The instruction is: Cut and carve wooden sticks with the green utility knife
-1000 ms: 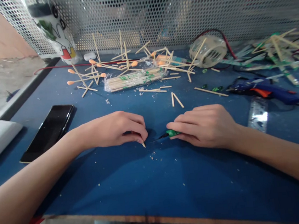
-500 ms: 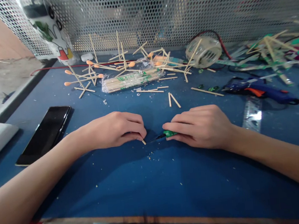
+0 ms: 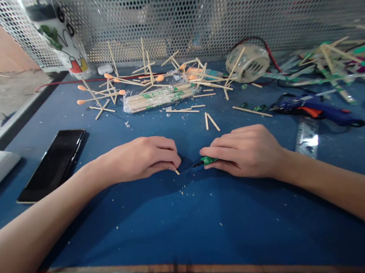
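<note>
My left hand [image 3: 154,157] is closed in a pinch on a thin wooden stick [image 3: 177,171], and only the stick's short end shows below the fingertips. Facing it, my right hand [image 3: 243,152] grips a green-handled craft knife [image 3: 208,160]. The thin blade points left, its tip close to the stick's end; whether they touch I cannot tell. Small wood shavings [image 3: 184,192] lie on the blue tabletop [image 3: 165,225] just below. Two short cut sticks [image 3: 212,122] rest beyond the hands.
Behind lie a bag of sticks [image 3: 160,97] and several stick frames with orange tips. A hot glue gun [image 3: 319,109] and a clear ruler-like strip [image 3: 307,137] are at the right. At left are a phone [image 3: 52,165] and a bottle [image 3: 60,40]. A perforated metal panel [image 3: 170,16] closes the back.
My right hand has shifted slightly up, drawing the knife a little right and upward. My left hand keeps its pinch on the stick, almost unmoved.
</note>
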